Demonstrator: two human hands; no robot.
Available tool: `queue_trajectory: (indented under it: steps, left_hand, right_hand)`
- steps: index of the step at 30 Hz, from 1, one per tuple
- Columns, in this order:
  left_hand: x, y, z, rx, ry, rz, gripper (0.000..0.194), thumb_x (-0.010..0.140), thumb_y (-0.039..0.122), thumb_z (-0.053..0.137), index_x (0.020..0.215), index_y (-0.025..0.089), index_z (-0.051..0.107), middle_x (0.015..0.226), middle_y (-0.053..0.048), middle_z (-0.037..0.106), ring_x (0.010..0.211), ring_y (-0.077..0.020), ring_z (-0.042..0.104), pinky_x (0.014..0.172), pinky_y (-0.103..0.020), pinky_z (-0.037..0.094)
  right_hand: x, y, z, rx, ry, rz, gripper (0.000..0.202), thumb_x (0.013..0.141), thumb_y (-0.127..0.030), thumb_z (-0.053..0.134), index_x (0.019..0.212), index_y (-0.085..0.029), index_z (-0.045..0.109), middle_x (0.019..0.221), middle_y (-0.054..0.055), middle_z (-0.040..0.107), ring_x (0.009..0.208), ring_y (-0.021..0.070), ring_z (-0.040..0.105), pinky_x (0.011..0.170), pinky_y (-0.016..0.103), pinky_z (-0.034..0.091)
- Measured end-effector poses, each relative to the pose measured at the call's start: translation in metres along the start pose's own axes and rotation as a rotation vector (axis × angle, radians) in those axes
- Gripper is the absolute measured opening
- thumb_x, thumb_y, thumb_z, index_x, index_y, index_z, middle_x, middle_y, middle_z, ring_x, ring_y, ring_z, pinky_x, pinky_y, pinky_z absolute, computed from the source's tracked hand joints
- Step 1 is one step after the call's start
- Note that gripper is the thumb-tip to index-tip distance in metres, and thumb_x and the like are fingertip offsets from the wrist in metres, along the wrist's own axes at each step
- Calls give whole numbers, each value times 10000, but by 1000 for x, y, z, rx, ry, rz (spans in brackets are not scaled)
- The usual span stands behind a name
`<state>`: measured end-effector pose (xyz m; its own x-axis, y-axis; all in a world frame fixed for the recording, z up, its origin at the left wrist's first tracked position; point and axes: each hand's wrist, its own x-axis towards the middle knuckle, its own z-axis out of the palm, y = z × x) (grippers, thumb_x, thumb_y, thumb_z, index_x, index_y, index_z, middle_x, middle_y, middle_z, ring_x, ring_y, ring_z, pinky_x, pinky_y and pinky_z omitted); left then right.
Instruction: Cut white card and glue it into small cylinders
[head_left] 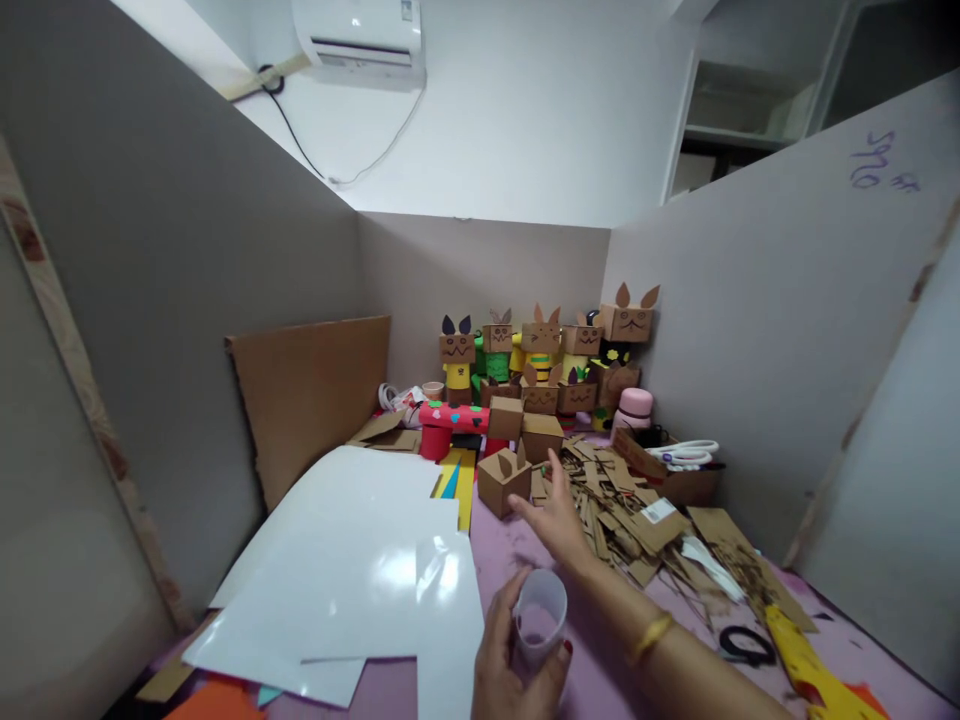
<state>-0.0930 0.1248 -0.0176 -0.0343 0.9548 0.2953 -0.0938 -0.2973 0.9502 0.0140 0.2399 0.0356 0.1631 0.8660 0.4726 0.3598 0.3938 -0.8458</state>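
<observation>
Low in the middle of the view, my left hand (pixel 510 665) is wrapped round a translucent plastic cup (pixel 541 610), held with its open top toward me. My right hand (pixel 553 515) reaches forward with its fingers spread and nothing between them. Just ahead of those fingers, a small cardboard box with pointed ears (pixel 501 482) sits on the pink tabletop (pixel 499 545). Another plain cardboard box (pixel 541 437) stands right behind it. To their left, a red tube with coloured dots (pixel 454 416) rests on red supports.
Glossy white sheets (pixel 360 560) cover the left side. Cardboard scraps (pixel 615 500) are heaped at the right, near black tape (pixel 746 645) and white-handled scissors (pixel 690 452). Several cardboard animal figures (pixel 541 335) stand at the back. A brown cardboard panel (pixel 315 400) leans on the left partition.
</observation>
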Motion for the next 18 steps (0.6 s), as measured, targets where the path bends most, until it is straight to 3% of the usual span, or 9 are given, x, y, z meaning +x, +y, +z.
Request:
queue_trajectory:
  steps: [2, 3, 5, 7, 11, 14, 17, 18]
  left_hand:
    - [-1, 6, -2, 85, 14, 73, 485, 705, 362, 643, 1158, 207, 561, 1249, -99, 547, 1170, -283, 480, 1018, -373, 342]
    - [-2, 9, -2, 137, 14, 117, 450, 713, 322, 633, 1147, 217, 572, 1233, -93, 558, 1171, -282, 478, 1019, -380, 340]
    - [-5, 14, -1, 235, 15, 196, 441, 730, 259, 607, 1166, 225, 553, 1208, -94, 568, 1150, -283, 488, 999, -398, 359]
    - [-10, 17, 1, 308, 15, 261, 482, 729, 183, 570, 1205, 220, 505, 1208, -105, 554, 1151, -284, 481, 996, -419, 357]
    - [-18, 15, 4, 348, 34, 348, 650, 639, 90, 524, 1270, 203, 412, 1348, -116, 414, 1285, -285, 324, 1074, -419, 238]
    - [-15, 15, -1, 232, 114, 267, 619, 681, 171, 527, 1281, 183, 373, 1362, -125, 387, 1275, -279, 324, 1058, -405, 247]
    - [-6, 20, -6, 29, 129, 38, 262, 785, 335, 504, 998, 188, 545, 988, -83, 604, 926, -241, 561, 811, -355, 431]
    - [-3, 22, -6, -35, 108, -54, 232, 804, 394, 501, 886, 188, 569, 823, -46, 614, 778, -210, 576, 710, -320, 445]
  right_hand:
    - [-18, -16, -28, 30, -83, -7, 579, 796, -376, 569, 1310, -186, 381, 1240, 132, 525, 1132, 275, 512, 943, 441, 408]
    - [-28, -24, -41, 60, -186, -18, 464, 821, -385, 543, 1241, -200, 474, 1094, 97, 616, 991, 246, 598, 844, 392, 481]
    - [-49, -38, -64, 117, -490, -90, 334, 837, -333, 548, 1155, -234, 578, 1004, 62, 657, 919, 220, 616, 790, 348, 491]
    - [-66, -45, -77, 61, -579, -189, 282, 785, -246, 610, 1062, -263, 657, 974, 46, 675, 909, 223, 614, 782, 340, 475]
    - [-84, -36, -83, 136, -427, -195, 296, 753, -113, 538, 891, -286, 734, 821, 33, 697, 798, 206, 638, 718, 322, 481]
    - [-86, -21, -84, 250, -292, -141, 323, 717, -90, 539, 839, -301, 750, 823, 26, 710, 793, 204, 650, 712, 315, 490]
    - [-86, -11, -86, 305, -247, -153, 347, 690, -66, 545, 825, -305, 757, 844, 27, 713, 804, 195, 658, 712, 295, 499]
    - [-86, -9, -86, 318, -256, -173, 352, 693, -63, 547, 830, -311, 757, 842, 27, 711, 808, 190, 659, 712, 286, 500]
